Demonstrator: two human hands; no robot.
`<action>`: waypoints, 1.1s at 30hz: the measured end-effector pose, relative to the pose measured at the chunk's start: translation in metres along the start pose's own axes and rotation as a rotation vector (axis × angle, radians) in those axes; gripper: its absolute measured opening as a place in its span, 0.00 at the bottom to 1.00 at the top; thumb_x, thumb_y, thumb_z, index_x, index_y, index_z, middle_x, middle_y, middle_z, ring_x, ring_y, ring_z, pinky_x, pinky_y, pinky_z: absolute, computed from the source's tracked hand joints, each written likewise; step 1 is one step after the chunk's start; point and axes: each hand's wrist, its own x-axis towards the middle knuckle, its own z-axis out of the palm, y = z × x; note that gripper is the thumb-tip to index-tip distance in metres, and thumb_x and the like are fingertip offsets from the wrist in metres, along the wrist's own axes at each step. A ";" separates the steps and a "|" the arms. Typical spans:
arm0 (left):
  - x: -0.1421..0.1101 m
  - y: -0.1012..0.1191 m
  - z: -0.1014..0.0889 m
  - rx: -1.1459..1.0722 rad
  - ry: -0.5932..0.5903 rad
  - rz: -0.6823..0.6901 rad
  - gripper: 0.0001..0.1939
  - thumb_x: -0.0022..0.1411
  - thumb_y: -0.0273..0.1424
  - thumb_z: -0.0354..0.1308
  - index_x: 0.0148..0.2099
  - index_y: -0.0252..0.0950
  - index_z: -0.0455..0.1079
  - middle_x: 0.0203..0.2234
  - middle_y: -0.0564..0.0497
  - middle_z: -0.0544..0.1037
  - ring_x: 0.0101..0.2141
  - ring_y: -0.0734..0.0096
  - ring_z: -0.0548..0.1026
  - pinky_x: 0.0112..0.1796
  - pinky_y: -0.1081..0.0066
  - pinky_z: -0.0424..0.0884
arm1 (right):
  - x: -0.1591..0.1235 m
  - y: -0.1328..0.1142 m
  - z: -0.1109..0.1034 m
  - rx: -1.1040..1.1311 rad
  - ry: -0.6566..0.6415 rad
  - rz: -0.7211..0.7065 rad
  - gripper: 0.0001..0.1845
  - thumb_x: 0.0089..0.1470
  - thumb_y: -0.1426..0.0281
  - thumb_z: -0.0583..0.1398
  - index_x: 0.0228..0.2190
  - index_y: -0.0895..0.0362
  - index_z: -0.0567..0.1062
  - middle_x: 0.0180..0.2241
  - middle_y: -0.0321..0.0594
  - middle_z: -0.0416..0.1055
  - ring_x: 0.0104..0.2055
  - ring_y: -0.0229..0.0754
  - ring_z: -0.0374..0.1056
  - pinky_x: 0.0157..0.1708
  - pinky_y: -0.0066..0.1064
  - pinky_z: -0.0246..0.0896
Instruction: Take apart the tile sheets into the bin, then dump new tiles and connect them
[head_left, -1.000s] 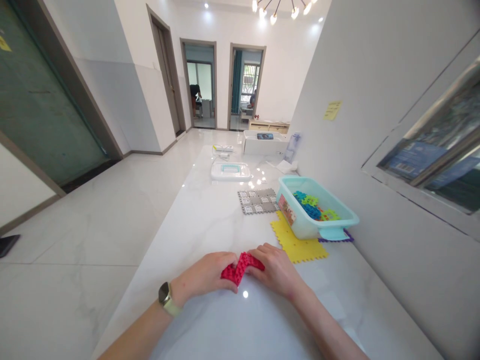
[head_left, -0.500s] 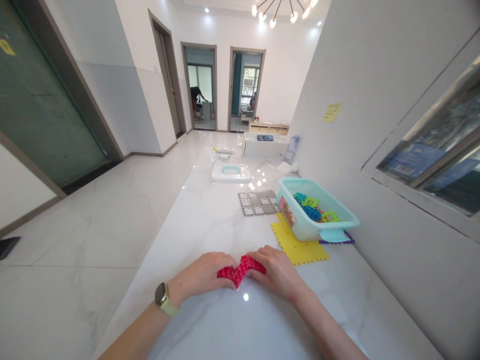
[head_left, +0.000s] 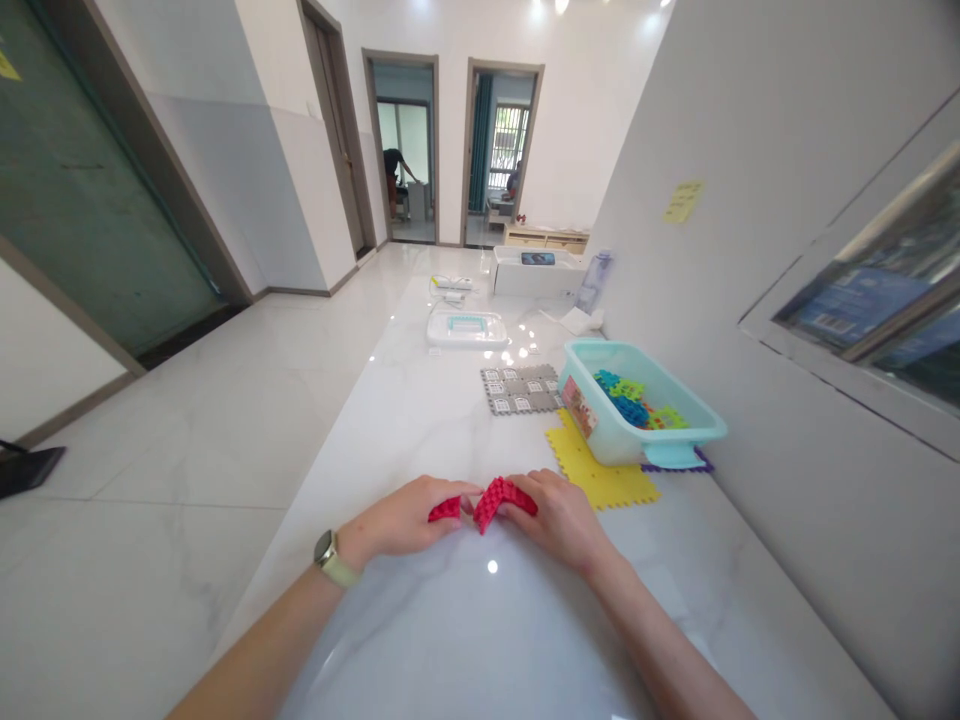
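Sitting in both hands (head_left: 401, 517) (head_left: 564, 513), red pieces (head_left: 444, 510) (head_left: 495, 497), seemingly separate

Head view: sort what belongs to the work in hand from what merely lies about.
In the work:
red piece in the left hand
bent red piece in the right hand
probably the tub, its loose pieces, yellow panel and grey panel

Lying about, it seems:
bottle
white box
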 end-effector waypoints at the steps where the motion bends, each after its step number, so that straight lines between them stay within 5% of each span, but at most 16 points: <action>1: 0.001 -0.003 0.001 -0.035 0.024 -0.022 0.19 0.63 0.27 0.53 0.56 0.44 0.68 0.43 0.54 0.79 0.41 0.67 0.75 0.44 0.71 0.68 | 0.000 0.000 0.000 0.001 -0.007 -0.011 0.16 0.62 0.55 0.56 0.42 0.51 0.76 0.32 0.39 0.74 0.37 0.44 0.68 0.34 0.31 0.52; 10: 0.016 -0.007 0.029 0.124 0.365 -0.155 0.18 0.72 0.34 0.40 0.48 0.39 0.71 0.40 0.50 0.77 0.42 0.65 0.73 0.47 0.65 0.67 | 0.002 -0.011 0.004 -0.037 0.011 -0.042 0.13 0.62 0.57 0.57 0.39 0.52 0.76 0.31 0.38 0.73 0.36 0.44 0.67 0.32 0.32 0.50; 12: 0.018 -0.001 0.037 0.175 0.379 -0.161 0.16 0.70 0.40 0.46 0.51 0.40 0.70 0.42 0.49 0.76 0.43 0.63 0.73 0.47 0.64 0.68 | 0.002 -0.013 0.006 -0.049 0.019 -0.031 0.13 0.62 0.58 0.57 0.37 0.53 0.75 0.30 0.38 0.73 0.36 0.44 0.67 0.32 0.32 0.50; 16: 0.018 0.007 0.042 0.278 0.309 -0.128 0.23 0.58 0.40 0.63 0.54 0.41 0.67 0.44 0.49 0.75 0.44 0.59 0.72 0.45 0.64 0.69 | 0.000 -0.014 0.008 -0.033 0.007 -0.046 0.13 0.60 0.57 0.60 0.38 0.54 0.74 0.31 0.39 0.74 0.36 0.45 0.67 0.32 0.32 0.50; 25: 0.005 -0.010 0.010 0.245 0.135 -0.003 0.25 0.62 0.29 0.59 0.61 0.48 0.65 0.46 0.52 0.74 0.46 0.63 0.72 0.48 0.67 0.68 | 0.000 -0.004 -0.002 0.032 -0.074 -0.164 0.13 0.58 0.57 0.62 0.31 0.54 0.73 0.31 0.37 0.73 0.35 0.42 0.66 0.32 0.30 0.51; 33: 0.003 -0.003 0.004 0.192 0.074 0.066 0.18 0.61 0.24 0.57 0.51 0.45 0.72 0.44 0.53 0.74 0.44 0.67 0.73 0.46 0.70 0.68 | 0.000 -0.002 -0.004 0.119 -0.094 -0.188 0.14 0.58 0.57 0.61 0.31 0.55 0.75 0.31 0.39 0.73 0.36 0.42 0.67 0.33 0.30 0.54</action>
